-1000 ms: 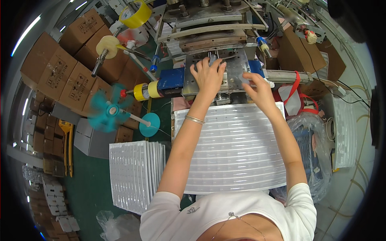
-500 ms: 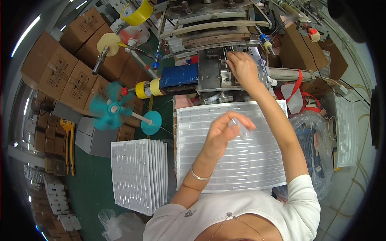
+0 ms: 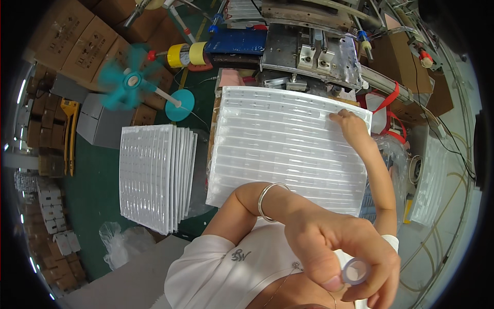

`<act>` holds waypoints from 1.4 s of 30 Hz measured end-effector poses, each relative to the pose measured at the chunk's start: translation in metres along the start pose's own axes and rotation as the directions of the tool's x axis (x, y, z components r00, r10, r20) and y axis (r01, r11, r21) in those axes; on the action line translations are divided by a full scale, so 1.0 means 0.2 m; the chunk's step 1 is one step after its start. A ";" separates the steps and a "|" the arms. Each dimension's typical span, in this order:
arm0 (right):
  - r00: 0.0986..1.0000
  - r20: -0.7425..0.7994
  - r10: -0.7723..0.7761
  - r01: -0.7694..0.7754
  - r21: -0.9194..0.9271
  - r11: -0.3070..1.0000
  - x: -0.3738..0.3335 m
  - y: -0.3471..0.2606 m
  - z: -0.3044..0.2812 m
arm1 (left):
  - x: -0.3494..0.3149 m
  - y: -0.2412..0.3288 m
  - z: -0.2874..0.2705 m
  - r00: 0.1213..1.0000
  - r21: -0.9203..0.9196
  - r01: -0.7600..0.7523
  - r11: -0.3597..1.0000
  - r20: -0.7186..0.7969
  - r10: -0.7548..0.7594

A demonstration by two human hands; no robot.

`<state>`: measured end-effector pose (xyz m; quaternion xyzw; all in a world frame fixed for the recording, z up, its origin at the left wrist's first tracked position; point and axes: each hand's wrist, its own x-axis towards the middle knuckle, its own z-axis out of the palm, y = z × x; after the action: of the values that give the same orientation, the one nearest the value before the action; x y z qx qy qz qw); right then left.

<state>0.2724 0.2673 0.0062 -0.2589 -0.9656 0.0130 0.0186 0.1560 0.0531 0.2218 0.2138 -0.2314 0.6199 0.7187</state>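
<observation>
Raised close to the camera, my left hand pinches a small clear plastic tube between thumb and finger, its round end toward me. A bracelet circles that wrist. My right hand is at the far right corner of a white ribbed tray filled with rows of clear pieces. Its thumb and fingers are drawn together over the far row; what they pinch there is too small to name. Beyond the tray stands a metal press with a steel bed, carrying two small metal blocks.
A stack of similar trays stands on the left, near a spinning teal fan and cardboard boxes. Yellow tape rolls are mounted beside the press. A red strap and clear plastic bag lie to the right.
My right hand has left the press bed and come back to the tray's far right corner. My left hand has risen toward the camera with the clear tube. The view has shifted.
</observation>
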 end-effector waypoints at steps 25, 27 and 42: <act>0.881 -0.079 0.466 -0.071 0.953 0.295 0.22 -0.05 -0.19 | -0.23 0.36 -0.86 0.840 0.726 0.357 -0.588 0.026 0.543; 0.888 -0.093 0.451 -0.037 0.962 0.271 0.22 -0.03 -0.18 | -0.20 0.42 -0.90 0.857 0.620 0.313 -0.720 0.143 0.496; 0.683 -0.541 0.491 0.119 0.745 0.656 0.44 -0.04 -0.31 | 0.39 0.72 -1.08 0.930 -0.003 0.290 -0.957 -0.235 0.283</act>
<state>0.1941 0.3048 0.0718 -0.3201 -0.7561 0.2992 0.4862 0.0379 0.2626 0.0983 0.6459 0.7351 0.1841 -0.0924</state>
